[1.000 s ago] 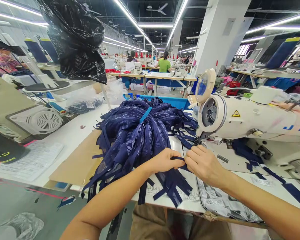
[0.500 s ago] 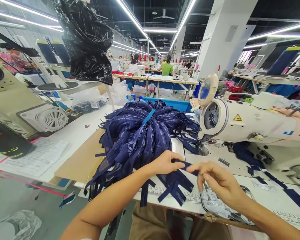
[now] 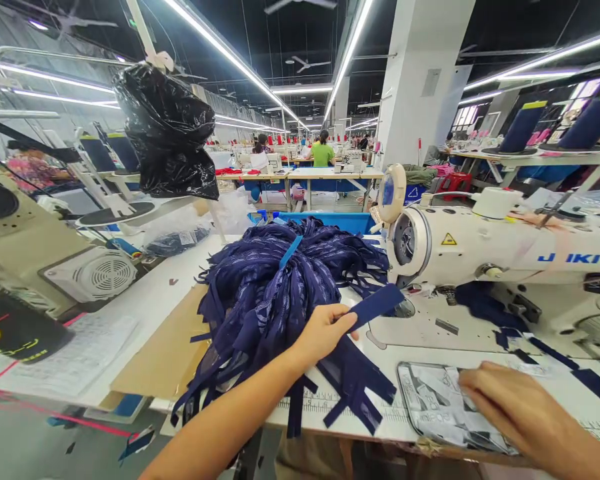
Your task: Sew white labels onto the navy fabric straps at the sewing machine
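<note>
My left hand (image 3: 324, 332) pinches one navy fabric strip (image 3: 377, 305) and holds it lifted, its free end pointing toward the needle area of the white sewing machine (image 3: 490, 243). A large bundle of navy strips (image 3: 280, 280), tied with a blue band, lies just left of that hand, with several loose strips (image 3: 353, 387) hanging over the table's front edge. My right hand (image 3: 510, 405) rests low at the right with its fingers down on a pile of printed labels (image 3: 437, 400); whether it grips one I cannot tell.
A black plastic bag (image 3: 167, 133) hangs overhead at the left. A beige machine (image 3: 40, 247) and paper sheets (image 3: 75, 347) sit on the left, with cardboard (image 3: 165, 347) under the bundle. A blue bin (image 3: 325, 220) stands behind. Other workers sit at far tables (image 3: 323, 150).
My hands have separated: the left lifted a single strip up and right toward the machine, while the right dropped down and right onto the labels. The view tilted upward.
</note>
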Demonstrator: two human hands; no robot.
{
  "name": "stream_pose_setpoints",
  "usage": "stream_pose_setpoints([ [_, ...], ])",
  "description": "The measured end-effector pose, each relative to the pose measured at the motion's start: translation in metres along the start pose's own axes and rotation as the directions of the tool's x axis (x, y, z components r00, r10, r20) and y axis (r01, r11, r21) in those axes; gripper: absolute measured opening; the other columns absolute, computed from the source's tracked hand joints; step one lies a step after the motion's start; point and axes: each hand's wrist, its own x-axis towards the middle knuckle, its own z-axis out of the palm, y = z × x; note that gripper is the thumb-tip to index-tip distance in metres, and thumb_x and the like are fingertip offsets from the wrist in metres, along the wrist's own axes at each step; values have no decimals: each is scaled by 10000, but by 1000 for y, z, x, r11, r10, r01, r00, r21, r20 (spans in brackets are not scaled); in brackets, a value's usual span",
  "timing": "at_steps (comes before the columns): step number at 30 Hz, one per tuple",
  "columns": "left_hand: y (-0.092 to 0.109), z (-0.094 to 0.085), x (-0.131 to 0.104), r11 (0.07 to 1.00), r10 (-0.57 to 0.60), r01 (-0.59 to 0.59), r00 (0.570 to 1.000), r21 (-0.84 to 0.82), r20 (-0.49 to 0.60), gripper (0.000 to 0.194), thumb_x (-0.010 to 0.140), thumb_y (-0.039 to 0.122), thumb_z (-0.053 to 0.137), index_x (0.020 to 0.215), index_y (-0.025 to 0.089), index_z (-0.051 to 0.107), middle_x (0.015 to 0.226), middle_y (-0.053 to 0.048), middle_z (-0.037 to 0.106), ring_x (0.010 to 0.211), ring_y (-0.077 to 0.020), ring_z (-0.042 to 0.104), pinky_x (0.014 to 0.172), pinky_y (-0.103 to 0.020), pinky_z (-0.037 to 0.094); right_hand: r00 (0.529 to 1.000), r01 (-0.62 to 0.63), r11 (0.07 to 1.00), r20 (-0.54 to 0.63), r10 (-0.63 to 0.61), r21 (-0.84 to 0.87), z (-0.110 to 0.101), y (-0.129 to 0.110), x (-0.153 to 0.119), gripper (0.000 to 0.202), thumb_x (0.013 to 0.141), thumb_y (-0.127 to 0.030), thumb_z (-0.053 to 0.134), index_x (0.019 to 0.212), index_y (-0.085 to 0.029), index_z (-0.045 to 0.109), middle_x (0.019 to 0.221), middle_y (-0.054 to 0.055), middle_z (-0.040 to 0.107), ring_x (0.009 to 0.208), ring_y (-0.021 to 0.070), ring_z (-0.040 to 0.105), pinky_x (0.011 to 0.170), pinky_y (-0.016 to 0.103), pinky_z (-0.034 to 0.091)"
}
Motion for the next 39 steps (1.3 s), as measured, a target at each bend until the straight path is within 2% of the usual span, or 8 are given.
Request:
stream_pose_setpoints([
  [2, 6, 16, 4, 998, 20, -22, 999, -51, -39, 323, 757, 352, 469, 597, 118, 624, 649, -30, 599, 622, -120, 479, 667, -233, 385, 995, 32, 989, 89, -44, 142, 4, -25, 11, 125, 851, -175, 417, 767, -231, 492, 562, -28, 505, 485, 108, 459, 470, 238, 367],
  [5, 10, 35, 6, 993, 16, -30, 994, -118, -111, 299, 751, 329, 468, 659, 115, 656, 664, -29, 607, 669, -134, 486, 718, -250, 379, 992, -125, 934, 70, 108, 334, 16, -48, 36, 146, 862, -190, 388, 771, -219, 499, 576, -27, 496, 507, 106, 460, 491, 233, 380],
  [10, 5, 49, 8, 958, 12, -75, 974, -275, -224, 265, 722, 349, 518, 664, 115, 629, 644, -10, 573, 684, -129, 478, 704, -241, 372, 877, -434, 649, 128, 463, 625, 37, -47, 79, 172, 811, -320, 406, 723, -203, 496, 517, -42, 452, 479, 108, 433, 465, 237, 371],
  [16, -7, 54, 10, 950, 11, -104, 954, -294, -300, 341, 702, 455, 548, 600, 130, 534, 579, 21, 455, 591, -93, 381, 601, -218, 357, 786, -441, 375, 150, 599, 815, 55, -40, 107, 251, 711, -449, 498, 678, -214, 417, 459, -68, 445, 384, 80, 361, 388, 219, 300],
  [24, -7, 54, 6, 948, 152, -222, 944, -226, -291, 318, 760, 411, 506, 636, 135, 605, 753, -31, 533, 749, -136, 464, 754, -250, 400, 785, -434, 314, 184, 592, 844, 63, -35, 116, 223, 679, -356, 542, 661, -220, 366, 427, -89, 453, 347, 72, 369, 362, 205, 289],
  [31, -10, 53, 7, 959, 90, -170, 942, -226, -323, 356, 777, 436, 474, 626, 139, 599, 739, -39, 565, 771, -148, 492, 801, -271, 400, 798, -447, 315, 215, 563, 837, 61, -35, 119, 118, 658, -257, 493, 666, -223, 379, 468, -67, 546, 393, 107, 496, 411, 227, 343],
  [35, -11, 53, 6, 969, 164, -214, 931, -121, -327, 373, 785, 424, 466, 555, 142, 550, 821, -58, 557, 827, -163, 495, 804, -266, 399, 799, -455, 338, 210, 564, 824, 61, -36, 120, 155, 681, -283, 510, 653, -226, 368, 399, -88, 499, 373, 109, 485, 414, 223, 337],
  [39, -11, 53, 7, 962, 182, -239, 922, -132, -342, 325, 779, 397, 474, 576, 147, 516, 796, -43, 529, 795, -152, 487, 759, -248, 401, 812, -454, 327, 234, 535, 829, 63, -34, 118, 146, 704, -280, 491, 659, -222, 366, 445, -66, 547, 369, 106, 497, 400, 215, 325],
])
